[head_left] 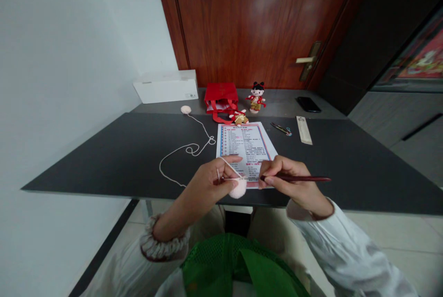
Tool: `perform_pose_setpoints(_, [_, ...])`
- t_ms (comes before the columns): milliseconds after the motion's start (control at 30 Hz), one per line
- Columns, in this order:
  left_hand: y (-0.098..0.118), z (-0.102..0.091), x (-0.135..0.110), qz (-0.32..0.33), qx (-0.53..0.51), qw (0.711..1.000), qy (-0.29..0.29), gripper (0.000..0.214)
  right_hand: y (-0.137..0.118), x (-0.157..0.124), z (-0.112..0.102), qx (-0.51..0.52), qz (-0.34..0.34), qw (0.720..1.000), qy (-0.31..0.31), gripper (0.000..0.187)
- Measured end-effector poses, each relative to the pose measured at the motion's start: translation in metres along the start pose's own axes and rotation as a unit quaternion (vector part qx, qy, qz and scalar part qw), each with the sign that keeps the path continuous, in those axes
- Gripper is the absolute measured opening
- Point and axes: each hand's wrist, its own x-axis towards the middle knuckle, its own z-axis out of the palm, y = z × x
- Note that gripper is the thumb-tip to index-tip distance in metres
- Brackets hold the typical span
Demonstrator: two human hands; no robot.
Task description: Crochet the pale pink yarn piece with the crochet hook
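My left hand (215, 181) pinches a small pale pink crocheted piece (238, 188) just above the near edge of the dark table (104, 158), with the yarn strand running over its forefinger. My right hand (289, 178) grips a dark red crochet hook (297, 178) whose tip points left at the pink piece. The cream yarn (188, 150) loops across the table to a small yarn ball (186, 109) at the back. A printed instruction sheet (245, 147) lies just beyond both hands.
At the back stand a white box (166, 86), a red bag (220, 96) and two small dolls (256, 96). A black phone (308, 104), a ruler-like strip (303, 129) and small scissors (282, 128) lie to the right. A wooden door (256, 20) is behind.
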Motion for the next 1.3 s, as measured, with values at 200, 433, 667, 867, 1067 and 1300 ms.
perform_pose_setpoints(200, [-0.003,-0.001,0.001,0.022,0.008,1.000,0.010,0.005,-0.003,-0.006,0.003,-0.092,-0.040,0.995,0.010,0.007])
perform_pose_setpoints(433, [-0.002,0.000,0.001,0.019,0.013,0.999,0.032,0.007,0.000,-0.016,0.018,-0.156,-0.124,0.980,0.030,0.014])
perform_pose_setpoints(667, [0.001,0.002,0.002,0.026,-0.003,0.999,0.041,0.007,0.010,-0.023,0.032,-0.177,-0.191,0.964,0.047,0.023])
perform_pose_setpoints(867, [-0.001,0.001,0.003,0.030,-0.004,0.999,0.033,0.008,0.024,-0.026,0.046,-0.013,-0.078,0.983,0.168,0.014])
perform_pose_setpoints(1067, [-0.002,0.001,0.002,0.026,0.004,0.999,0.020,0.007,0.026,-0.025,0.040,-0.061,-0.166,0.978,0.110,0.016])
perform_pose_setpoints(1300, [-0.007,-0.002,0.004,0.012,-0.008,1.000,0.004,0.009,0.028,-0.020,0.037,0.037,-0.097,0.989,0.107,0.012])
